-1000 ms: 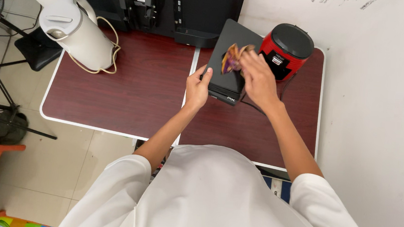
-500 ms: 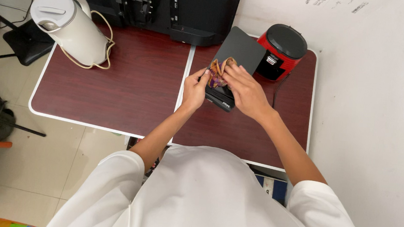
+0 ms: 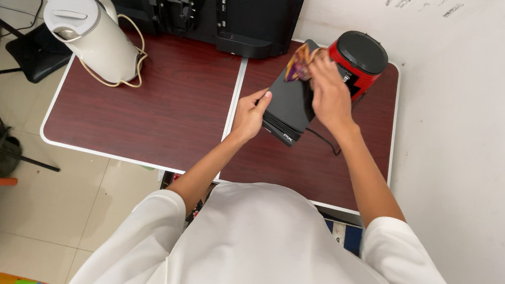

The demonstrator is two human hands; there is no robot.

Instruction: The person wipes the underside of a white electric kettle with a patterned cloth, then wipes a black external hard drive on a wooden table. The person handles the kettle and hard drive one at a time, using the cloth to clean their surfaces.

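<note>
Nearest the camera is the person's white short-sleeved shirt (image 3: 268, 251), with both bare forearms reaching away from it over the dark red-brown wood-grain surface with a white rim (image 3: 164, 117). The flat black rectangular plastic box (image 3: 288, 106) lies on that surface and serves as the landmark: it sits just right of the seam that splits the surface into two halves, turned at an angle so one corner points toward the person. The left hand (image 3: 250, 113) grips the box's near left edge, thumb on top and fingers curled against the side. A thin black cable (image 3: 323, 143) trails from the box's near right side across the surface. The right hand (image 3: 328, 94) rests over the right part of the box's top and is clenched on a crumpled purple and orange-yellow cloth (image 3: 299, 61), which is pressed at the box's far end. Touching or just beside the box's far right corner stands a round red plastic appliance with a black lid (image 3: 360, 59). Well to the left of the box, at the far left of the surface, stands a cream-white plastic electric kettle (image 3: 96, 33) with a beige cord looped around its base. Beyond the box, along the far edge, rises the black back of a flat screen (image 3: 227, 8).
</note>
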